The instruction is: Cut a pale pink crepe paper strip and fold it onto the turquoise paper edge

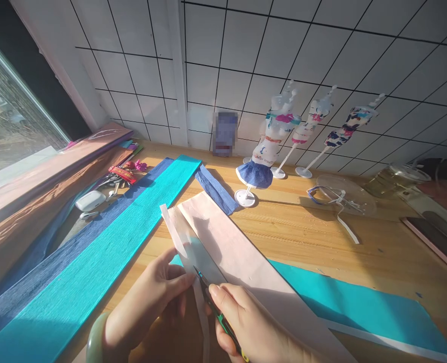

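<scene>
My left hand (163, 287) is closed, its thumb and fingers pinching a narrow white strip (176, 237). The strip runs up past the thumb and its lower end hangs down between my hands. In my right hand (246, 312), closed around it, is a slim pointed tool (223, 322) with black, green and yellow parts; its exact kind is unclear. The tool's tip meets the strip beside my left thumb. Under and behind my hands lies a long pale pink sheet (238, 242), partly in shadow, with a fold along its left side.
Turquoise crepe paper (117, 242) lies at left beside dark blue crepe paper (75, 232). Another turquoise sheet (359, 297) is at right. Small dress forms (278, 126) stand along the tiled wall. An earbud case (90, 200), keys (117, 179), a phone (435, 244) and a glass jar (393, 181) lie around.
</scene>
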A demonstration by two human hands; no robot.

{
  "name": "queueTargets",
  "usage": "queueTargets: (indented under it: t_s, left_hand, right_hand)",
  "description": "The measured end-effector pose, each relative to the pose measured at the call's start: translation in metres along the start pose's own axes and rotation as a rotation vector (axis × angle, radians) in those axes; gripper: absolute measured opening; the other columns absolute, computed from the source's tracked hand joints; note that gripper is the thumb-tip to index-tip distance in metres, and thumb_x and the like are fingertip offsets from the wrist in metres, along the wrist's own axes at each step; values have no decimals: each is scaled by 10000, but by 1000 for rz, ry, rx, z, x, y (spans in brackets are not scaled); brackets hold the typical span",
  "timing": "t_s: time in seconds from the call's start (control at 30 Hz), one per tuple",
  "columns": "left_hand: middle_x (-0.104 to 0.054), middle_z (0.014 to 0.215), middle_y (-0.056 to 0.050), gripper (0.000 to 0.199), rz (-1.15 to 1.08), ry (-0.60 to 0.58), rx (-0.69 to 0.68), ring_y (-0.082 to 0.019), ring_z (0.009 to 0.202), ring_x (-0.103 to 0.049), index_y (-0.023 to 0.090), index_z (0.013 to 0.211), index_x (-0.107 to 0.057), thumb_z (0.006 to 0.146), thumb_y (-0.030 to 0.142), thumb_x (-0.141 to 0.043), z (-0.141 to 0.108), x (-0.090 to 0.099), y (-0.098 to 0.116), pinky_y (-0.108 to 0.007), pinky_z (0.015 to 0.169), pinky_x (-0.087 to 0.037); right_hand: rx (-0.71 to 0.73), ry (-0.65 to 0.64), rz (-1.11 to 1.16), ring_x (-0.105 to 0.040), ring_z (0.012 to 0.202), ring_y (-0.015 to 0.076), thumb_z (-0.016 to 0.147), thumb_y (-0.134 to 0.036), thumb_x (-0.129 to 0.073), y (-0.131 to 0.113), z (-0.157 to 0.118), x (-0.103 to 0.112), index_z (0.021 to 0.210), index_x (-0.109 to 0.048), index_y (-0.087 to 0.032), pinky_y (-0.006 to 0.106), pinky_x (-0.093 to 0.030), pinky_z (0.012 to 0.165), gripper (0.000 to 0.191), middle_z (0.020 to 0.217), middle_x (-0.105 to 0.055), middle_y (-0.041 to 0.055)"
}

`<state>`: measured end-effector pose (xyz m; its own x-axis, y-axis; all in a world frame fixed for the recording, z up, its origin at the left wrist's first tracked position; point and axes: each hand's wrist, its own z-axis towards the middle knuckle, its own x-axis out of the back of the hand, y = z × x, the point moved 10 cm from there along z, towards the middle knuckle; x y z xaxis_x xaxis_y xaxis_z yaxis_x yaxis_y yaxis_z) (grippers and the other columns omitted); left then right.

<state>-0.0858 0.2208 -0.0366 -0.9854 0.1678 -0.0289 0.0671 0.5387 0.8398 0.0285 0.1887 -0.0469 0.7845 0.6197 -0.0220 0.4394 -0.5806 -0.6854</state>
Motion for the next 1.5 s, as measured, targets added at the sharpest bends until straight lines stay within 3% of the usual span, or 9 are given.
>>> queueTargets:
  t_s: [0.2,0.43,0.67,0.83,1.03,1.27,1.5]
  left_hand:
    - [-540,451,62,451,-4,-35,15,-90,328,-447,159,1151,-407,754,310,-559,-3,-3,2,-161,323,-315]
    - [-541,444,59,401,1,-52,9,-103,332,-458,164,1134,-412,769,279,-531,-4,-3,0,-169,305,-284]
    - [-553,458,54,424,-1,-27,0,-114,346,-489,182,1080,-413,743,392,-563,0,2,0,-165,317,-323]
    - [-554,400,7,421,109,72,71,-126,325,-478,169,887,-449,756,568,-462,2,15,-8,-180,334,-328]
    - [-562,438,-6,405,157,46,37,-97,355,-475,168,687,-465,836,524,-343,0,15,-4,-171,368,-314]
    - [-563,443,-9,426,112,30,21,-89,353,-466,160,662,-487,830,531,-363,-2,14,1,-164,357,-308]
    - [-552,428,7,406,72,48,60,-94,347,-466,164,703,-506,784,555,-435,-3,15,-4,-164,343,-315]
  right_hand:
    - [97,-18,-60,-366,304,41,929,-439,-194,-15,1,-2,753,-451,-201,156,-332,367,392,470,-419,-84]
    - [66,19,-124,-350,292,49,938,-382,-205,-28,-6,0,682,-406,-202,144,-316,354,372,379,-355,-93]
    - [43,38,-112,-342,286,51,929,-389,-221,-19,-2,1,697,-422,-201,138,-287,325,360,374,-365,-89]
    - [96,33,-97,-360,299,47,928,-428,-211,-14,3,0,716,-432,-201,148,-323,348,381,414,-389,-88]
    - [50,15,-69,-349,289,42,929,-433,-211,-12,4,-3,687,-414,-197,150,-304,339,395,423,-391,-87]
    - [174,5,-77,-366,283,50,919,-483,-203,-17,14,-5,721,-436,-199,168,-351,361,417,426,-408,-90]
    - [196,-8,-92,-343,257,50,920,-459,-213,-24,21,-8,775,-468,-189,154,-267,286,399,449,-421,-79]
